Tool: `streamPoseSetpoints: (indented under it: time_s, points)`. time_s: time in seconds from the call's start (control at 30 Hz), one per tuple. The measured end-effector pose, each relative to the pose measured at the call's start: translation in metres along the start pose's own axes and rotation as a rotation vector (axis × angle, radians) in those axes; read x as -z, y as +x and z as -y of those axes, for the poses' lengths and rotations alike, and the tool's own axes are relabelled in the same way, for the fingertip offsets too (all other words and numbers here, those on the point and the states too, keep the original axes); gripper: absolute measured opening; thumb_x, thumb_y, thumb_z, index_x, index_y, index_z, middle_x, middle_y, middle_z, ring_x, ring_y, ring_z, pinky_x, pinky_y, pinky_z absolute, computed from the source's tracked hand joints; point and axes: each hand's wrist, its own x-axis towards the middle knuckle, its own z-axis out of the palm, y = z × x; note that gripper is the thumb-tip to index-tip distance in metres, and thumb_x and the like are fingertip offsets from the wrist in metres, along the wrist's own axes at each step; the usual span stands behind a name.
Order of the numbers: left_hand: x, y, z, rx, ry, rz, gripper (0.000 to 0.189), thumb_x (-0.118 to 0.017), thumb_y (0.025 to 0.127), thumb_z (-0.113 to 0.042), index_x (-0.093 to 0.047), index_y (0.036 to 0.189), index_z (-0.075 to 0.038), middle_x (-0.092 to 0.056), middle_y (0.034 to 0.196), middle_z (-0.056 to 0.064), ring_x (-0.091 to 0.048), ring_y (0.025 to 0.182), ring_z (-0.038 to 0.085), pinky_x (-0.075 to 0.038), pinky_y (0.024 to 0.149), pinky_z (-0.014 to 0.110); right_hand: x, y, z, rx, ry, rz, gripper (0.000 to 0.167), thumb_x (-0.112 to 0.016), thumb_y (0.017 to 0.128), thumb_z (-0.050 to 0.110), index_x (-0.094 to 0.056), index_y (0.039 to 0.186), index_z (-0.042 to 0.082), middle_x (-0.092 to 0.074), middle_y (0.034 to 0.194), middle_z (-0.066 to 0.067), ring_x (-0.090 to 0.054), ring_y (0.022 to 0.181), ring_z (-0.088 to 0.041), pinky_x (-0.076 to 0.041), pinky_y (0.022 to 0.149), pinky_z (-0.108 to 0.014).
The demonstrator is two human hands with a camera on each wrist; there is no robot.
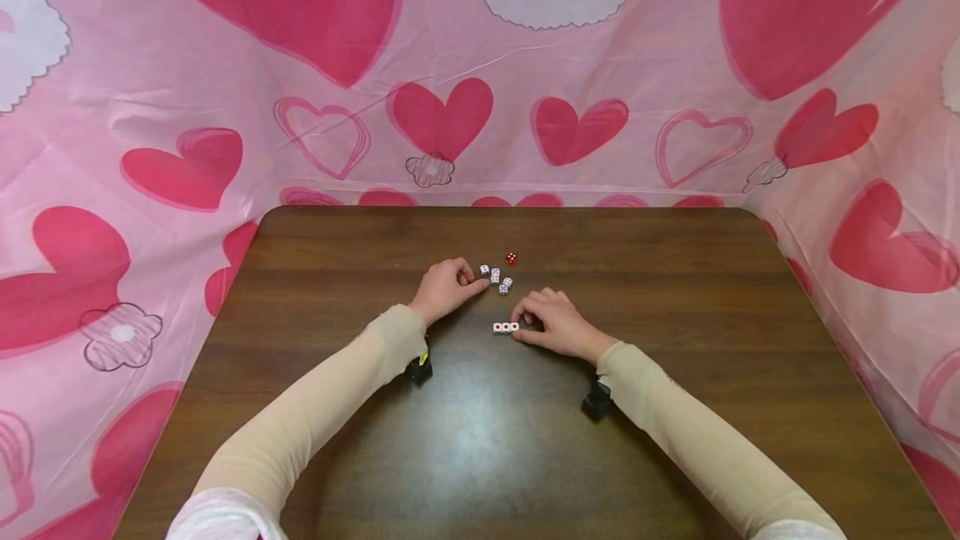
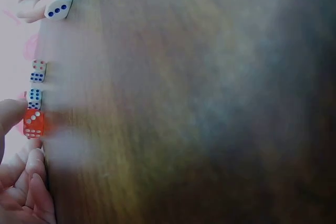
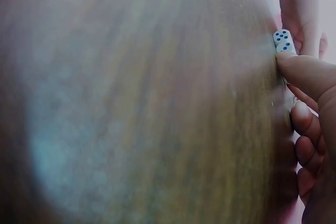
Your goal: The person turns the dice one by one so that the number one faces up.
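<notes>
My left hand [image 1: 448, 288] curls beside a loose cluster of white dice [image 1: 495, 277]. In the left wrist view its thumb and fingers pinch a red die [image 2: 34, 123], which the hand hides in the head view. My right hand [image 1: 558, 323] is at the right end of a row of three white dice [image 1: 506, 328] with red dots on top. Its thumb and index finger pinch the end die. In the right wrist view the thumb [image 3: 304, 72] overlaps the white dice, which show blue dots.
Another red die [image 1: 511, 258] lies behind the cluster on the brown wooden table [image 1: 465, 457]. Pink cloth [image 1: 645, 57] with hearts hangs around the table's back and sides. Each wrist carries a small black camera [image 1: 597, 402].
</notes>
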Motion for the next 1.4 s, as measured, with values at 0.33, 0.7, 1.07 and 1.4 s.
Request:
streamPoseSetpoints:
  time_s: [0.33, 0.7, 1.07, 1.4]
  points:
    - [0.0024, -0.0013, 0.0036, -0.074, -0.012, 0.048, 0.025, -0.080, 0.093, -0.031, -0.070, 0.098, -0.009, -0.067, 0.088, 0.003, -0.061, 0.081, 0.018, -0.050, 0.078, 0.033, 0.0016, 0.0005, 0.0017, -0.015, 0.003, 0.011, 0.018, -0.081, 0.092, 0.031, -0.067, 0.100, 0.022, -0.051, 0.085, 0.010, -0.041, 0.084, -0.013, -0.029, 0.082, -0.037]
    - [0.0013, -0.0037, 0.0042, -0.138, 0.042, 0.067, 0.022, -0.084, 0.089, -0.027, -0.071, 0.098, -0.011, -0.065, 0.090, 0.001, -0.059, 0.087, 0.019, -0.047, 0.083, 0.036, 0.0003, -0.0001, 0.0005, -0.012, 0.002, 0.007, 0.017, -0.079, 0.093, 0.032, -0.066, 0.100, 0.023, -0.050, 0.085, 0.011, -0.040, 0.084, -0.012, -0.029, 0.082, -0.037]
    - [-0.0001, -0.0059, 0.0048, -0.130, 0.062, 0.060, 0.022, -0.084, 0.089, -0.028, -0.072, 0.101, -0.014, -0.065, 0.092, 0.000, -0.058, 0.088, 0.019, -0.046, 0.082, 0.036, 0.0003, -0.0001, 0.0027, -0.015, 0.001, 0.009, 0.018, -0.080, 0.092, 0.032, -0.067, 0.101, 0.023, -0.050, 0.085, 0.011, -0.040, 0.084, -0.011, -0.029, 0.082, -0.037]
    - [0.0002, -0.0062, 0.0054, -0.109, 0.060, 0.070, 0.023, -0.083, 0.090, -0.031, -0.072, 0.102, -0.016, -0.064, 0.094, 0.000, -0.058, 0.092, 0.020, -0.045, 0.083, 0.037, -0.0002, 0.0007, 0.0022, -0.014, 0.006, 0.009, 0.019, -0.080, 0.092, 0.031, -0.067, 0.101, 0.023, -0.051, 0.086, 0.010, -0.040, 0.084, -0.012, -0.029, 0.082, -0.038]
